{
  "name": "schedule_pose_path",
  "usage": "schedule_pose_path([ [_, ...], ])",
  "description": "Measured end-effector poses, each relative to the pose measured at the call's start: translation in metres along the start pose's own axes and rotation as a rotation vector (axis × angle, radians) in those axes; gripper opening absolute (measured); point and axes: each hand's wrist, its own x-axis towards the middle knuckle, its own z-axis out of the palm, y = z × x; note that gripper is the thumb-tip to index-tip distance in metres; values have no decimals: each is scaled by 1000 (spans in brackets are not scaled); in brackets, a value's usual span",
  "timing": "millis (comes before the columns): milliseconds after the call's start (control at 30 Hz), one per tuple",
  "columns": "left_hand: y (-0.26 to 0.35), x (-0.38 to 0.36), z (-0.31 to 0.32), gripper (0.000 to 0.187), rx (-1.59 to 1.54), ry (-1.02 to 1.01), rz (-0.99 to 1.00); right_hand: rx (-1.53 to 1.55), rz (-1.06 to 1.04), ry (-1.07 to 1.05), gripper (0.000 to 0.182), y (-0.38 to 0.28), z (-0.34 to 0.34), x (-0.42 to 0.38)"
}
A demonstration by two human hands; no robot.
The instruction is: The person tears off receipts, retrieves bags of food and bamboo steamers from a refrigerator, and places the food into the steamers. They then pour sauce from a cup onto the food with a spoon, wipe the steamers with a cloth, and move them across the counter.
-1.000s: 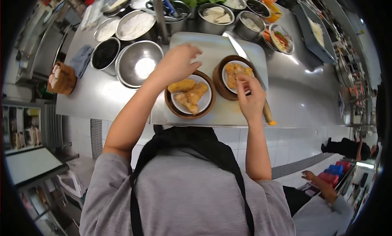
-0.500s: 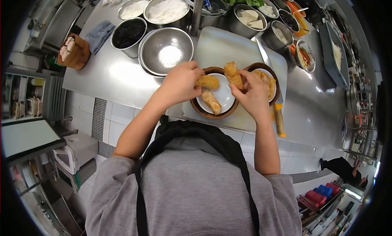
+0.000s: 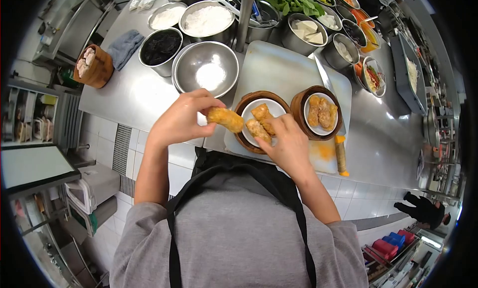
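Note:
My left hand pinches a golden-brown bean curd roll, raised at the left rim of a bamboo steamer. Inside that steamer a white dish carries two more rolls, side by side. My right hand reaches over the dish's right side, thumb and fingers closed about these rolls; its fingertips are partly hidden. Just to the right stands a second bamboo steamer, with several similar rolls on its white dish.
Both steamers rest on a white cutting board. A knife with a yellow-ended handle lies along its right side. Steel bowls and ingredient tubs line the back. Another small steamer and a grey cloth sit left. A person stands far right.
My left hand has drawn its roll leftward out of the steamer. My right hand has brought its roll from between the steamers down onto the left dish.

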Motion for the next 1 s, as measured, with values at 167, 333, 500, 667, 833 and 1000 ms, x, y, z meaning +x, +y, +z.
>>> schedule_pose_path([
  [167,2,22,29,34,-157,-149,200,264,266,56,20,24,-11,-7],
  [333,-7,42,56,39,-60,-168,175,533,115,45,22,23,-9,-4],
  [500,-10,16,57,60,68,68,103,375,79,20,27,25,-9,-18],
  [667,19,1,100,97,286,280,43,392,164,-39,31,21,-7,-3],
  [833,18,3,117,94,339,344,13,197,73,-31,38,18,8,1],
  [1000,16,3,120,91,341,356,57,113,57,5,35,22,11,-8],
])
